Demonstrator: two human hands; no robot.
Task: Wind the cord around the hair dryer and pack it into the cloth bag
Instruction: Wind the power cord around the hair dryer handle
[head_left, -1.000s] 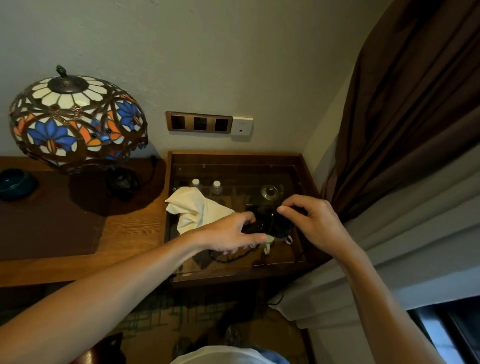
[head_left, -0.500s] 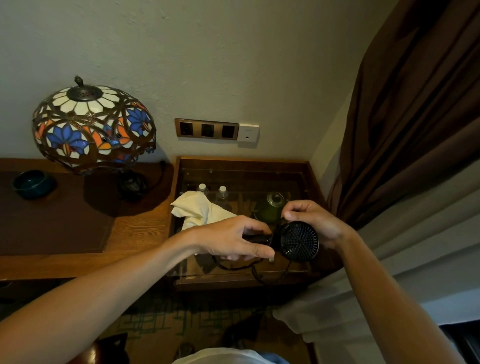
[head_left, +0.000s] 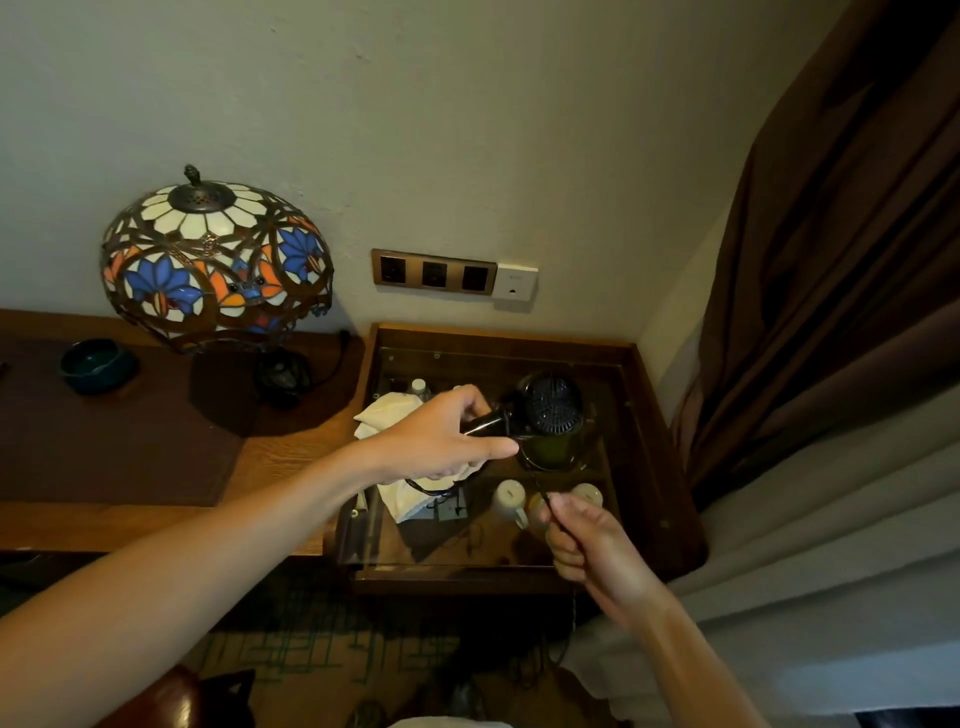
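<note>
The hair dryer (head_left: 550, 410) is held in the air above the glass-topped table (head_left: 670, 467), its round black grille facing the camera. The left hand (head_left: 441, 441) is wrapped around the handle. The cord (head_left: 535, 478) runs down from the handle to the right hand (head_left: 587, 535), which pinches it between thumb and fingers, drawn fairly straight. The cloth bag (head_left: 400, 415) lies crumpled on the glass behind and below the left hand, with a loop of cord across it. Winding looks about to begin; no turns show around the dryer. The next move likely calls for carrying the pinched cord around the handle while the left hand holds steady.
</note>
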